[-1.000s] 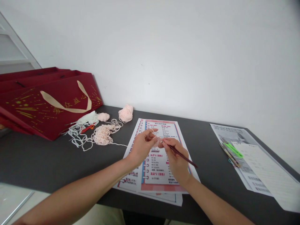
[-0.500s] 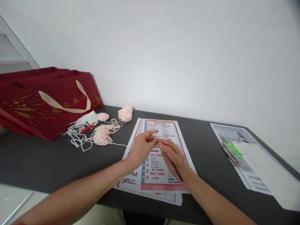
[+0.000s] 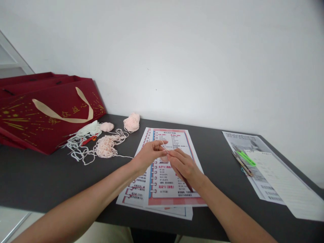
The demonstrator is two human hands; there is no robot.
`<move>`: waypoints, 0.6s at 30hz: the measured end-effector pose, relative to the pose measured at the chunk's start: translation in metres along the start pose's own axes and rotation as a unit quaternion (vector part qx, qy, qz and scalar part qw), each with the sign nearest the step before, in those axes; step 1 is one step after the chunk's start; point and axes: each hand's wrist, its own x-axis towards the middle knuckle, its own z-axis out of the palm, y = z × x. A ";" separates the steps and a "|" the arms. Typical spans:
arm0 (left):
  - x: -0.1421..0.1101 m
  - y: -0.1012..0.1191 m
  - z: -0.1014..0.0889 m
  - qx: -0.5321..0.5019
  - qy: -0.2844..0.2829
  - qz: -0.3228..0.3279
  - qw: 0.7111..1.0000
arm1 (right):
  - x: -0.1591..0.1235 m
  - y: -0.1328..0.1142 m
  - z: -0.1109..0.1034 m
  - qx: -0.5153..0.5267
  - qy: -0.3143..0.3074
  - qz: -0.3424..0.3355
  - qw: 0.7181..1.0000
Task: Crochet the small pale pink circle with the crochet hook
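Over the printed sheets, my left hand [image 3: 148,154] pinches pale pink yarn, with a strand looped over its raised index finger. A small pale pink crocheted piece [image 3: 164,158] hangs just below its fingertips, partly hidden. Close beside it, my right hand [image 3: 184,166] is closed around a crochet hook [image 3: 186,183]. The hook's brown handle slants down under the palm, and its thin tip points toward the left fingers. From my left hand, the yarn runs back to a loose, tangled pink heap [image 3: 105,147] on the dark table.
Printed pattern sheets [image 3: 162,201] lie beneath my hands. At the left stand dark red gift bags [image 3: 50,114], near white yarn [image 3: 88,130], an orange-red item [image 3: 89,139] and a pink ball [image 3: 132,122]. Green-handled snips [image 3: 246,158] rest on papers [image 3: 283,182] at the right.
The whole view has shifted, so things sit slightly farther left. My hands are a little farther apart at the fingertips, and more of the pink piece and the hook's tip shows.
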 end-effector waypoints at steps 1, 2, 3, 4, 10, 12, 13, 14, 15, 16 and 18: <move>0.000 -0.001 0.000 -0.015 -0.009 -0.012 1.000 | 0.001 -0.001 -0.001 -0.009 -0.002 -0.005 1.000; 0.000 0.000 -0.001 -0.030 -0.016 -0.023 0.999 | 0.003 -0.001 -0.002 -0.017 -0.003 -0.009 1.000; 0.000 0.000 -0.001 -0.047 -0.021 -0.034 0.998 | 0.004 -0.001 -0.003 -0.025 -0.003 -0.010 1.000; 0.000 0.001 -0.001 -0.067 -0.024 -0.047 0.996 | 0.005 -0.002 -0.004 -0.033 -0.004 -0.013 0.999; -0.001 0.001 0.004 -0.166 -0.026 -0.072 0.983 | 0.003 -0.003 -0.002 -0.086 -0.001 -0.014 0.996; -0.001 -0.004 0.007 -0.143 -0.001 -0.019 0.990 | 0.001 -0.006 0.002 -0.088 0.009 0.026 0.996; 0.000 -0.007 0.008 -0.123 0.012 0.009 0.992 | 0.000 -0.008 0.004 -0.079 0.015 0.050 0.995; 0.000 -0.009 0.008 -0.103 0.023 0.028 0.994 | 0.000 -0.009 0.006 -0.065 0.021 0.072 0.995; 0.000 -0.011 0.009 -0.085 0.031 0.040 0.995 | -0.001 -0.011 0.008 -0.045 0.029 0.092 0.994; 0.000 -0.012 0.009 -0.072 0.036 0.046 0.996 | -0.001 -0.012 0.009 -0.024 0.037 0.108 0.993; 0.000 -0.012 0.009 -0.053 0.040 0.051 0.996 | 0.000 -0.013 0.010 0.017 0.054 0.138 0.989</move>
